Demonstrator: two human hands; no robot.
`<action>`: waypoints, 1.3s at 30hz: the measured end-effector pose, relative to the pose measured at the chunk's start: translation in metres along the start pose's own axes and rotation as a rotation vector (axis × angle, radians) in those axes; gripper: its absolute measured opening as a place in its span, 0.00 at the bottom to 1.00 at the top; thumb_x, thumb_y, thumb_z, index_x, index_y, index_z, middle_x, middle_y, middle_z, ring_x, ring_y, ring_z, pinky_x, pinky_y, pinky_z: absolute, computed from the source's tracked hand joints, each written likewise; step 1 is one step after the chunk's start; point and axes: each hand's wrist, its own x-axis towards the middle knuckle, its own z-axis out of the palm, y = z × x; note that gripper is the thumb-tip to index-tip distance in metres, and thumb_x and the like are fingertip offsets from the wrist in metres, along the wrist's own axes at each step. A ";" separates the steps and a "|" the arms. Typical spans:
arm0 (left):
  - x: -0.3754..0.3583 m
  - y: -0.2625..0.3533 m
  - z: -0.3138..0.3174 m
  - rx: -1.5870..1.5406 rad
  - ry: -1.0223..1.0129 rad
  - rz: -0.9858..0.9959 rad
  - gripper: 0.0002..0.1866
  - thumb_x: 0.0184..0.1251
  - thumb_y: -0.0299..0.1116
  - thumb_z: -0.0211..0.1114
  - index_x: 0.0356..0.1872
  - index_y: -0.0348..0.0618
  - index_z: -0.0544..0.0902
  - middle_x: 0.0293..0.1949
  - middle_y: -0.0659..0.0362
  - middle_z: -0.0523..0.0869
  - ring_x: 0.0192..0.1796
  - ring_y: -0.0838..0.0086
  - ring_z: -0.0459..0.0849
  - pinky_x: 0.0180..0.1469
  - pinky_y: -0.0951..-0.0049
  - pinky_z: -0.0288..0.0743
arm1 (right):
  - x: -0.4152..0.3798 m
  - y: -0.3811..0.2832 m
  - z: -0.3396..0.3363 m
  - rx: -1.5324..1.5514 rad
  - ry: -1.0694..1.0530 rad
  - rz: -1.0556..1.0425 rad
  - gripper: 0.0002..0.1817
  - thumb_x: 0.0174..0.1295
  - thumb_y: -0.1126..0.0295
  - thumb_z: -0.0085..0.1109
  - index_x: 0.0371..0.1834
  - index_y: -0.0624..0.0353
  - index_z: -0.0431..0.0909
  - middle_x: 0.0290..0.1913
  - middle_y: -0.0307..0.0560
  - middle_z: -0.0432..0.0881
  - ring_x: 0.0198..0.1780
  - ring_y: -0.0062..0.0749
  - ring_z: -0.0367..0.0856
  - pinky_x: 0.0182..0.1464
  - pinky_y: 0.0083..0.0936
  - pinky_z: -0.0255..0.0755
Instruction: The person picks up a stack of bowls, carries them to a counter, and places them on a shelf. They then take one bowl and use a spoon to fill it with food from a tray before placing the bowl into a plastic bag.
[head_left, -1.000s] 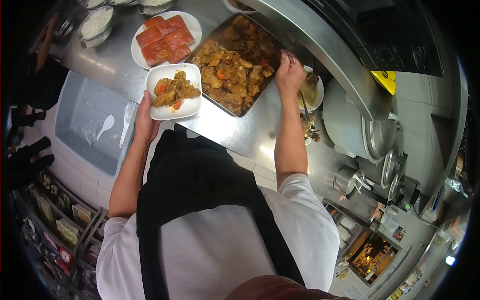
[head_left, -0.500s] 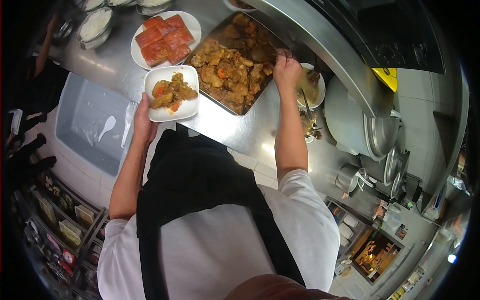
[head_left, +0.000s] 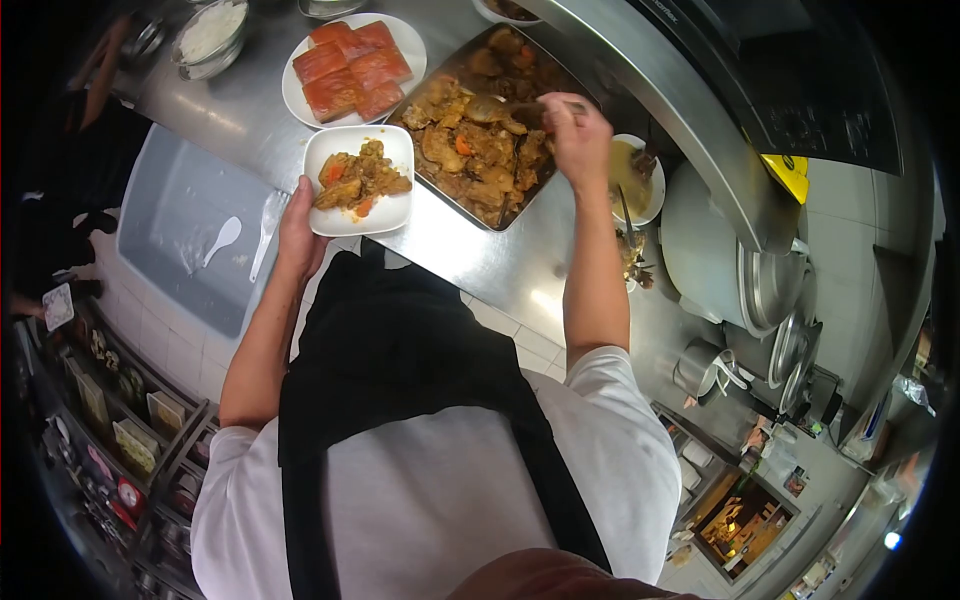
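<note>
A: What does the left hand (head_left: 297,228) have?

B: Its fingers are curled under the edge of a square white plate (head_left: 392,205), glossy, with rounded corners, carrying a lumpy heap of brown stew with orange carrot bits. The plate sits over the near edge of the brushed steel counter (head_left: 470,262).

A: And the right hand (head_left: 578,135)?

B: It is closed around the handle of a serving spoon (head_left: 505,108), whose bowl lies loaded over the stew. That is at one o'clock from the plate, above a rectangular steel tray (head_left: 436,190) of chunky, wet brown stew.

A: Around them?

B: At twelve o'clock from the plate, a round white plate (head_left: 292,92) holds orange-red slabs. At three o'clock from the tray, a small white bowl (head_left: 653,198) holds pale sauce.
</note>
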 end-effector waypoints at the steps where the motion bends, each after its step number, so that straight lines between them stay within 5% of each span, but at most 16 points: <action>1: -0.001 0.001 0.001 0.003 -0.003 -0.004 0.29 0.79 0.51 0.46 0.68 0.36 0.65 0.63 0.49 0.74 0.63 0.63 0.78 0.63 0.61 0.75 | 0.000 -0.007 0.007 -0.084 -0.032 -0.083 0.10 0.67 0.66 0.57 0.38 0.60 0.85 0.36 0.48 0.86 0.35 0.36 0.86 0.41 0.29 0.77; 5: -0.002 0.001 0.002 -0.007 0.000 0.004 0.30 0.79 0.51 0.46 0.68 0.36 0.64 0.63 0.49 0.74 0.63 0.64 0.78 0.62 0.61 0.75 | 0.015 0.007 0.021 -0.342 0.076 -0.193 0.11 0.67 0.63 0.59 0.38 0.58 0.85 0.33 0.49 0.86 0.36 0.39 0.86 0.42 0.28 0.76; 9: 0.000 0.000 0.000 -0.011 0.007 0.031 0.30 0.79 0.51 0.46 0.68 0.35 0.65 0.62 0.49 0.75 0.62 0.65 0.78 0.62 0.62 0.75 | 0.021 0.010 0.012 -0.225 0.225 -0.083 0.10 0.66 0.63 0.59 0.40 0.57 0.85 0.34 0.51 0.86 0.39 0.44 0.85 0.44 0.32 0.76; 13: -0.002 0.001 0.002 -0.021 0.028 0.031 0.30 0.79 0.50 0.46 0.68 0.35 0.65 0.62 0.49 0.75 0.62 0.65 0.78 0.62 0.62 0.75 | 0.022 0.009 -0.003 -0.477 0.222 -0.128 0.11 0.66 0.63 0.58 0.40 0.58 0.85 0.36 0.50 0.86 0.39 0.43 0.86 0.43 0.32 0.76; 16: 0.000 0.002 0.001 -0.019 0.038 0.039 0.29 0.80 0.50 0.46 0.68 0.34 0.65 0.62 0.49 0.75 0.62 0.65 0.78 0.62 0.62 0.75 | 0.025 0.031 -0.006 -0.426 0.351 -0.107 0.13 0.67 0.62 0.55 0.41 0.58 0.86 0.27 0.46 0.84 0.30 0.30 0.83 0.37 0.27 0.74; 19: 0.000 0.002 0.001 -0.020 0.029 0.035 0.29 0.80 0.50 0.45 0.68 0.35 0.64 0.62 0.49 0.75 0.62 0.65 0.78 0.61 0.62 0.76 | 0.029 0.040 -0.004 -0.174 0.388 -0.029 0.13 0.67 0.62 0.55 0.41 0.58 0.86 0.28 0.47 0.84 0.30 0.30 0.82 0.37 0.27 0.74; 22: 0.000 0.004 0.003 -0.014 0.021 0.022 0.29 0.80 0.50 0.45 0.68 0.35 0.64 0.62 0.49 0.75 0.62 0.65 0.78 0.61 0.62 0.76 | 0.030 0.037 -0.006 -0.403 0.318 0.078 0.13 0.67 0.62 0.54 0.42 0.57 0.85 0.32 0.49 0.85 0.33 0.33 0.84 0.40 0.28 0.75; 25: 0.003 0.001 -0.001 -0.020 0.023 0.018 0.30 0.80 0.51 0.45 0.69 0.36 0.64 0.62 0.49 0.75 0.62 0.65 0.78 0.61 0.62 0.76 | 0.035 0.047 0.003 -0.543 0.369 -0.190 0.13 0.68 0.62 0.54 0.43 0.57 0.85 0.35 0.50 0.86 0.38 0.37 0.86 0.44 0.29 0.76; 28: 0.003 0.000 -0.002 -0.007 0.025 0.028 0.30 0.79 0.51 0.46 0.69 0.36 0.64 0.63 0.49 0.75 0.62 0.65 0.78 0.61 0.62 0.76 | 0.040 0.062 0.013 -0.523 0.292 -0.130 0.12 0.67 0.60 0.57 0.42 0.53 0.85 0.39 0.53 0.86 0.43 0.49 0.85 0.47 0.36 0.76; 31: 0.003 0.002 -0.001 -0.014 0.045 0.029 0.31 0.79 0.52 0.46 0.69 0.36 0.64 0.62 0.49 0.75 0.62 0.64 0.79 0.61 0.62 0.76 | 0.044 0.071 0.013 -0.487 0.337 0.049 0.11 0.67 0.61 0.56 0.42 0.54 0.85 0.40 0.53 0.86 0.44 0.49 0.85 0.48 0.35 0.76; 34: 0.001 0.003 -0.002 -0.013 0.054 0.029 0.31 0.79 0.52 0.46 0.68 0.36 0.65 0.62 0.49 0.75 0.62 0.64 0.78 0.61 0.62 0.76 | 0.036 0.043 0.002 -0.408 0.426 -0.108 0.15 0.68 0.59 0.53 0.45 0.54 0.86 0.35 0.53 0.87 0.38 0.39 0.87 0.46 0.32 0.76; 39: 0.004 0.002 -0.007 -0.016 0.053 0.046 0.30 0.79 0.52 0.46 0.68 0.36 0.65 0.62 0.49 0.75 0.62 0.64 0.78 0.62 0.62 0.75 | 0.015 0.016 -0.015 -0.661 0.260 -0.122 0.15 0.67 0.60 0.53 0.36 0.57 0.86 0.35 0.56 0.85 0.37 0.53 0.84 0.41 0.42 0.77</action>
